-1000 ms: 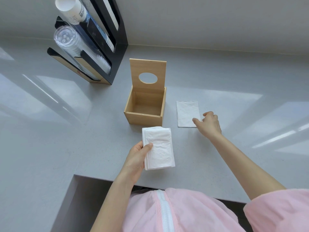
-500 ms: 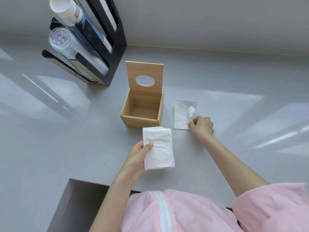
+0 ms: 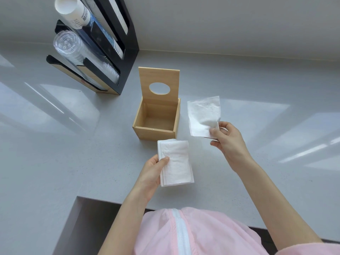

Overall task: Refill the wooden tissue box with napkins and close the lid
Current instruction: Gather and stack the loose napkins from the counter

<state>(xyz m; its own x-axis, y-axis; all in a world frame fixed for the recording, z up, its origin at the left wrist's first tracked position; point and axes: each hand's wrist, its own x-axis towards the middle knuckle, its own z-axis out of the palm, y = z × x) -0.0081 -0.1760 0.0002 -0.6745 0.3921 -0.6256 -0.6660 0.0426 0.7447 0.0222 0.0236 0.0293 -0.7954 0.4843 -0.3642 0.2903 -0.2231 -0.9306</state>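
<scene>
Lifted off the desk [image 3: 55,153] since a second ago, the single napkin [image 3: 203,115] hangs pinched in the right hand [image 3: 228,142] right of centre, beside the open wooden tissue box [image 3: 156,122], while the left hand [image 3: 152,173] grips the napkin stack [image 3: 176,162] lower centre.

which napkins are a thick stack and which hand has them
The napkin stack in the left hand, just in front of the open wooden tissue box. The right hand pinches only a single napkin.
</scene>
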